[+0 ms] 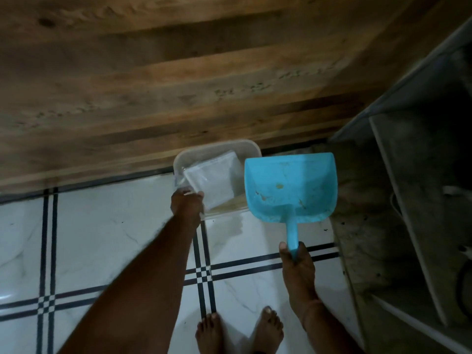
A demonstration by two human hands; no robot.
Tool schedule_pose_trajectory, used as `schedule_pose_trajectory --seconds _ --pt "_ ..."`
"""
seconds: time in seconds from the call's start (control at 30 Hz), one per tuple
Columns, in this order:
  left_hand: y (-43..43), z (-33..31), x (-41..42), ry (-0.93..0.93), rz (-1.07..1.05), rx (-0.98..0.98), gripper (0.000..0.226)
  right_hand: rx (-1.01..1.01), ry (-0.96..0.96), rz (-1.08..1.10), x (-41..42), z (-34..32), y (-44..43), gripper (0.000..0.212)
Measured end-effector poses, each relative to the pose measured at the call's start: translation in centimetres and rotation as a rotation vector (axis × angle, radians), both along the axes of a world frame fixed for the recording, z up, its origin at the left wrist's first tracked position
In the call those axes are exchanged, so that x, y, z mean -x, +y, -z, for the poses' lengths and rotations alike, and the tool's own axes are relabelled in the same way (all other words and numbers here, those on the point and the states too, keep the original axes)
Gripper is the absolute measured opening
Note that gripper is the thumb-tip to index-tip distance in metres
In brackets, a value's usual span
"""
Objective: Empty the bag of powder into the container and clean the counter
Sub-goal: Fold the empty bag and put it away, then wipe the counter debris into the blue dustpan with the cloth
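A pale, translucent plastic bin [219, 145], rectangular with rounded corners, stood on glossy white floor tiles [102, 238] against a wood-grain panel [178, 85]. Inside it lay the bag [214, 182], flat, squarish, whitish and crinkled. At the bin's near-left rim the left grip [186, 205] pinched the bag's corner. Overlapping the bin's right edge hung a smooth blue dustpan [291, 185], its handle clasped by the right grip [297, 261]. Open floor lay left of the bin.

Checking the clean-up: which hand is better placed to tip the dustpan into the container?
Right. The right hand holds the blue dustpan by its handle, pan beside the container; the left hand is busy at the container's near rim.
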State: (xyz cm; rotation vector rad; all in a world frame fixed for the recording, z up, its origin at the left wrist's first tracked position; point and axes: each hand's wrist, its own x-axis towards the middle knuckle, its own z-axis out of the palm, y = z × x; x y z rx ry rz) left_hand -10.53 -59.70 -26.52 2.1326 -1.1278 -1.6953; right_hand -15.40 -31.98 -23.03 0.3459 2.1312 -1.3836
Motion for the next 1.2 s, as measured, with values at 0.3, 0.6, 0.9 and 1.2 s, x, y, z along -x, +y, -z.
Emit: schedule_pose_trajectory --seconds 0.3,0.6,0.9,1.2 --pt "2.9 -12.3 -1.9 -0.2 0.387 0.235 0.033 -0.168 -0.025 -0.153 -2.0 -7.3 1.4 0.029" --pt "10.5 -36.5 -3.4 -0.231 0.883 0.522 0.052 -0.051 -0.099 -0.091 -4.6 -27.9 7.3 0.037" --pt "17.2 -49.0 -5.8 -0.066 1.103 0.67 0.063 0.066 -0.096 -0.04 -8.8 -44.9 12.1 0.021" --pt "21.2 -55.2 -4.8 0.219 1.447 0.793 0.065 0.066 -0.039 0.241 -15.9 -49.6 15.8 0.031"
